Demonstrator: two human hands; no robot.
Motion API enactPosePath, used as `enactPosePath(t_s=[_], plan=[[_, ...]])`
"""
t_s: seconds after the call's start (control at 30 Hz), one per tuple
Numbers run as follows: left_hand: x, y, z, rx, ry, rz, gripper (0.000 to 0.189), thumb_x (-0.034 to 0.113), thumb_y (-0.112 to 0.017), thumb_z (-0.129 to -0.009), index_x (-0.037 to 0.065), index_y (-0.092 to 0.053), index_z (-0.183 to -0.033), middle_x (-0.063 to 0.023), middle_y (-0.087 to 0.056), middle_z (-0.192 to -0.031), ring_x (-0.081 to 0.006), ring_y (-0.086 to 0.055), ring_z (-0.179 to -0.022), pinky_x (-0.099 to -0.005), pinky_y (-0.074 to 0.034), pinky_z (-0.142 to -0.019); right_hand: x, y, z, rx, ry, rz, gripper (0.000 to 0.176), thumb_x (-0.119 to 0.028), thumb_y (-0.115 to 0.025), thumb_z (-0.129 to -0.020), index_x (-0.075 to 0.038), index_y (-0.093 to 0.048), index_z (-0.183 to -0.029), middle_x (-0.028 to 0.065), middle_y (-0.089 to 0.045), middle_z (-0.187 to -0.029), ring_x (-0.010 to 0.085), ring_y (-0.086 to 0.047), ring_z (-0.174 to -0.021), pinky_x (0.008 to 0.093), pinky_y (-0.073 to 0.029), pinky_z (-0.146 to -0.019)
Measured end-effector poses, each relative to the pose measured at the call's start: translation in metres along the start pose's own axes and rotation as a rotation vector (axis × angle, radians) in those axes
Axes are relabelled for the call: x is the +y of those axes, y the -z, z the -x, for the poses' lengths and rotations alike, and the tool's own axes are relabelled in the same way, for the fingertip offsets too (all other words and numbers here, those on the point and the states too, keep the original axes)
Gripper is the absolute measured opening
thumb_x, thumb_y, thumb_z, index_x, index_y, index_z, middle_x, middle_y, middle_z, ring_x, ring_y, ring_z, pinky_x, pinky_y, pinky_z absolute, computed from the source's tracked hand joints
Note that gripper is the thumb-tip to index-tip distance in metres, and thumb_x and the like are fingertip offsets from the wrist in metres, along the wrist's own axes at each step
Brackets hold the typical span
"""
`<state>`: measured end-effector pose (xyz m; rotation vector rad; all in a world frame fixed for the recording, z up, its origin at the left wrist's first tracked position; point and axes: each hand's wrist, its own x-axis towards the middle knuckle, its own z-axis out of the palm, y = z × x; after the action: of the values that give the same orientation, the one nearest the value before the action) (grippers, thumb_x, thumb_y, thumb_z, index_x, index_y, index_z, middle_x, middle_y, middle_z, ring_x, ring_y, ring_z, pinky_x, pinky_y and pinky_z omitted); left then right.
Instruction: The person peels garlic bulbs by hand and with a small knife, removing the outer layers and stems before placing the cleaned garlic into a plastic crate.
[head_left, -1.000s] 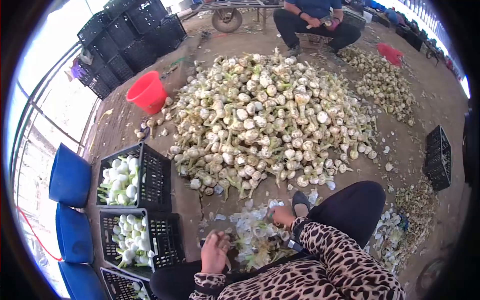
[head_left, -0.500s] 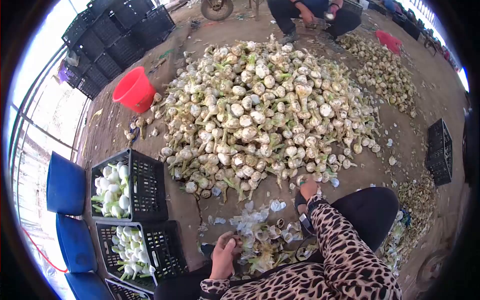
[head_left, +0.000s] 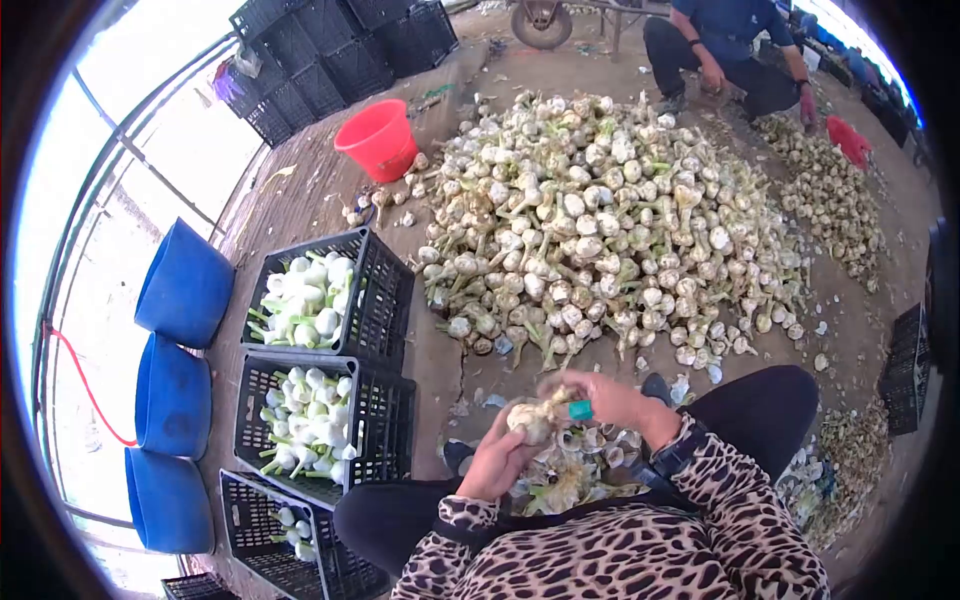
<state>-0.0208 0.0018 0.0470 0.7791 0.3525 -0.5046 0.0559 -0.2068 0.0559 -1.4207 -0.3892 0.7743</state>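
The work looks well under way but far from finished. The person's left hand (head_left: 490, 465) holds a garlic bulb (head_left: 530, 424) above the lap, its fingers curled in around the lower side with hardly any opening. The right hand (head_left: 615, 402) is closed on the stem end of the same bulb, its fingers bent over; a small green piece (head_left: 580, 410) shows at them, though whether it is a wrapping or part of a tool cannot be told. The held bulb looks dull and uncleaned beside those in the crates.

On the left, the upper crate (head_left: 385, 295) and the middle crate (head_left: 385, 430) hold plenty of clean, white bulbs, while the lower crate (head_left: 345, 565) has only a few in view. What is left seems much greater: a broad heap (head_left: 600, 240) of soiled bulbs with stems and roots lies in front. Loose skins and trimmings (head_left: 560, 485) lie beneath the hands, a sign of bulbs already stripped. Across the heap, a co-worker (head_left: 735, 50) reaches down towards a smaller pile (head_left: 825, 195)
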Motion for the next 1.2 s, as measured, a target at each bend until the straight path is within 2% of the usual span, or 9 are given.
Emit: enactPosePath(t_s=[0.13, 0.27, 0.33, 0.47, 0.8, 0.97, 1.07, 1.17, 1.2], plan=[[-0.003, -0.008, 0.013, 0.070, -0.349, -0.314, 0.067, -0.007, -0.060, -0.078, 0.005, -0.028, -0.135, -0.0124, -0.041, -0.130, -0.0242, -0.047, -0.118, -0.0355, -0.042, -0.099, 0.011, -0.040, 0.008, 0.237, -0.266, -0.385, 0.025, -0.024, -0.061, -0.090, -0.009, -0.056, -0.109, -0.0007, -0.055, -0.093, 0.0067, -0.050, -0.073, 0.0218, -0.040, -0.057], [-0.009, -0.005, 0.019, 0.200, -0.638, -0.809, 0.069, -0.009, -0.074, -0.063, 0.006, -0.039, -0.121, -0.0123, -0.042, -0.127, -0.0235, -0.048, -0.115, -0.0326, -0.044, -0.094, 0.018, -0.071, -0.004, 0.243, -0.441, -0.548, 0.040, -0.044, -0.065, -0.084, -0.008, -0.058, -0.099, -0.0015, -0.057, -0.085, 0.0089, -0.051, -0.068, 0.0250, -0.041, -0.050], [-0.007, 0.000, 0.019, 0.233, -0.835, -1.128, 0.066, -0.005, -0.077, -0.062, 0.006, -0.042, -0.117, -0.0131, -0.044, -0.127, -0.0270, -0.050, -0.114, -0.0341, -0.046, -0.092, 0.009, -0.082, -0.008, 0.303, -0.396, -0.538, 0.035, -0.043, -0.063, -0.086, -0.009, -0.062, -0.093, -0.0027, -0.058, -0.078, 0.0079, -0.050, -0.065, 0.0244, -0.040, -0.050], [-0.009, 0.006, 0.022, 0.310, -0.888, -1.185, 0.064, 0.001, -0.081, -0.059, 0.005, -0.045, -0.111, -0.0151, -0.045, -0.126, -0.0287, -0.051, -0.112, -0.0341, -0.046, -0.090, 0.008, -0.083, -0.012, 0.263, -0.326, -0.503, 0.032, -0.038, -0.063, -0.087, -0.007, -0.062, -0.091, -0.0015, -0.058, -0.078, 0.0080, -0.049, -0.062, 0.0240, -0.040, -0.049], [-0.010, 0.005, 0.024, 0.160, -0.810, -0.744, 0.073, -0.008, -0.079, -0.058, 0.005, -0.038, -0.117, -0.0112, -0.042, -0.126, -0.0201, -0.050, -0.110, -0.0324, -0.045, -0.092, 0.017, -0.088, -0.013, 0.310, -0.135, -0.419, 0.022, -0.022, -0.061, -0.089, -0.001, -0.061, -0.092, 0.0004, -0.058, -0.071, 0.0076, -0.051, -0.061, 0.0245, -0.036, -0.043], [-0.007, 0.001, 0.024, 0.114, -0.751, -0.554, 0.071, -0.014, -0.073, -0.062, 0.003, -0.036, -0.119, -0.0106, -0.046, -0.119, -0.0191, -0.050, -0.108, -0.0320, -0.044, -0.093, 0.024, -0.081, -0.011, 0.363, 0.031, -0.032, 0.021, -0.017, -0.060, -0.088, 0.001, -0.059, -0.098, 0.0056, -0.061, -0.073, 0.0131, -0.054, -0.062, 0.0298, -0.042, -0.053], [-0.003, 0.001, 0.029, 0.100, -0.534, -0.437, 0.056, 0.000, -0.067, -0.078, 0.004, -0.035, -0.123, -0.0101, -0.048, -0.119, -0.0214, -0.051, -0.110, -0.0336, -0.045, -0.092, 0.005, -0.077, -0.003, 0.342, 0.149, 0.166, 0.023, -0.016, -0.061, -0.087, 0.001, -0.058, -0.101, 0.0109, -0.063, -0.081, 0.0186, -0.056, -0.068, 0.0343, -0.044, -0.063], [0.003, -0.006, 0.035, 0.054, -0.312, -0.012, 0.042, 0.032, -0.048, -0.095, 0.006, -0.039, -0.127, -0.0075, -0.053, -0.119, -0.0206, -0.055, -0.105, -0.0357, -0.048, -0.086, -0.014, -0.071, 0.003, 0.311, 0.238, 0.248, 0.025, -0.015, -0.062, -0.086, 0.000, -0.057, -0.104, 0.0147, -0.063, -0.087, 0.0246, -0.057, -0.075, 0.0360, -0.045, -0.071], [0.003, -0.005, 0.034, 0.040, -0.240, 0.044, 0.041, 0.032, -0.044, -0.096, 0.006, -0.039, -0.127, -0.0083, -0.052, -0.122, -0.0223, -0.054, -0.108, -0.0376, -0.046, -0.089, -0.015, -0.070, 0.004, 0.302, 0.257, 0.252, 0.025, -0.015, -0.062, -0.085, 0.000, -0.057, -0.105, 0.0157, -0.063, -0.089, 0.0265, -0.058, -0.077, 0.0362, -0.045, -0.073]])
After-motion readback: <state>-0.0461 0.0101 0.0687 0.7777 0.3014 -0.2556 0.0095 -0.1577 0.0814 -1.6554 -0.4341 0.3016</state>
